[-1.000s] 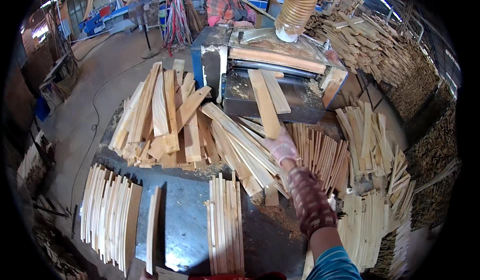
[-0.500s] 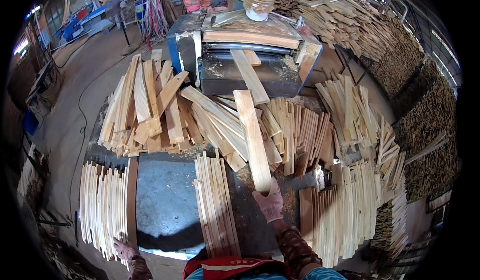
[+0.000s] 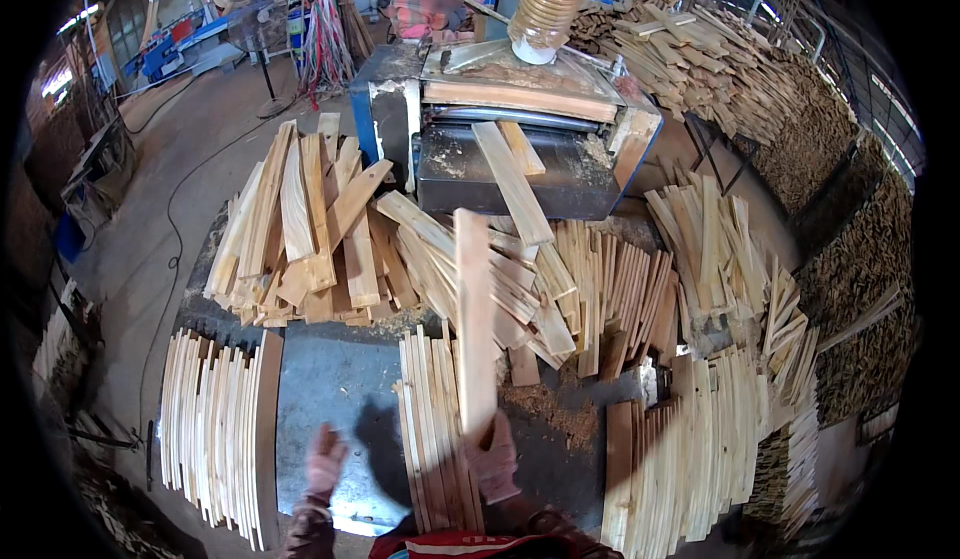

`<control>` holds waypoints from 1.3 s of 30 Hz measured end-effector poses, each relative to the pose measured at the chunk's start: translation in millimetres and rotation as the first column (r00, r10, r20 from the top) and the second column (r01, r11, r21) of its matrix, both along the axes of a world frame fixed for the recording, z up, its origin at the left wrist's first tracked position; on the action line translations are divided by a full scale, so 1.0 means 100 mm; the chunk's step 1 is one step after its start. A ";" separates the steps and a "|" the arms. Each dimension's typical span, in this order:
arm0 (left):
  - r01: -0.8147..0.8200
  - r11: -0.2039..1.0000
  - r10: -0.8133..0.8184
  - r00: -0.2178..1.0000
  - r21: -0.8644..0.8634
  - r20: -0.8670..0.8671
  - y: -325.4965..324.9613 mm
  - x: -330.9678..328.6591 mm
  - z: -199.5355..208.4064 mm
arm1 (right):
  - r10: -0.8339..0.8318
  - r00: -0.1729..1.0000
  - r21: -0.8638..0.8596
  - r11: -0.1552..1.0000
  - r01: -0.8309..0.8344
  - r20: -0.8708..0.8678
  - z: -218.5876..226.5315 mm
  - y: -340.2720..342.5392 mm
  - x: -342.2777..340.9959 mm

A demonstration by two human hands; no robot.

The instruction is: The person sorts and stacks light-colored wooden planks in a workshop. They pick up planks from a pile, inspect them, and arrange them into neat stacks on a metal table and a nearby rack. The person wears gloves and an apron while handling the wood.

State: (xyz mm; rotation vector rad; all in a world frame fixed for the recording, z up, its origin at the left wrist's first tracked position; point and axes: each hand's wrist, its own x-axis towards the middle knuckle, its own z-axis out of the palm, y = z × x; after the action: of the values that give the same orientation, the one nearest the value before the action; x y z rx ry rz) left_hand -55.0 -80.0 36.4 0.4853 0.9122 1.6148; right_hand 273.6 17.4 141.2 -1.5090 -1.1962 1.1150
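Observation:
My right hand (image 3: 492, 462), in a pink work glove, grips the lower end of a wooden board (image 3: 476, 319). The board points away from me above the middle row of slats (image 3: 428, 429), which stand on edge on the dark metal table (image 3: 335, 379). My left hand (image 3: 325, 462), also gloved, is over the bare metal between that row and the left row of slats (image 3: 210, 429). Its fingers are apart and it holds nothing. Beyond the table, two boards (image 3: 512, 184) stick out of the planer (image 3: 520, 104).
Loose boards lie heaped at the back left (image 3: 300, 229) and centre. A wide row of slats (image 3: 690, 449) fills the table's right side. A ribbed duct (image 3: 550, 4) rises from the planer, and a person (image 3: 425, 9) is behind it. Large wood stacks (image 3: 860, 249) line the right.
My right hand has moved left and nearer me, bringing the board more upright over the middle row. My left hand has left the left row and moved right over bare metal.

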 end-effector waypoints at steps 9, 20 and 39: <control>0.376 0.902 -0.421 0.874 -0.212 -0.243 1.61 1.37 1.07 | 0.031 0.737 0.369 0.851 -0.374 0.675 0.12 1.08 0.29; 0.485 0.845 -0.403 0.855 -0.226 0.328 1.49 1.33 1.31 | 0.199 0.707 -0.211 0.975 -0.072 0.678 0.64 3.18 0.38; 0.213 0.894 -0.405 0.762 -0.395 -0.505 0.69 0.91 0.97 | 0.775 0.508 -0.160 0.595 -0.788 0.376 0.10 0.37 -0.05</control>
State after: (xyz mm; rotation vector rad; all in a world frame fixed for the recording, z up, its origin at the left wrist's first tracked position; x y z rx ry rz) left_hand 35.7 -11.3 133.2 0.8794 1.4333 0.9821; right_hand 268.5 54.1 151.1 -1.1827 -2.3524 1.3515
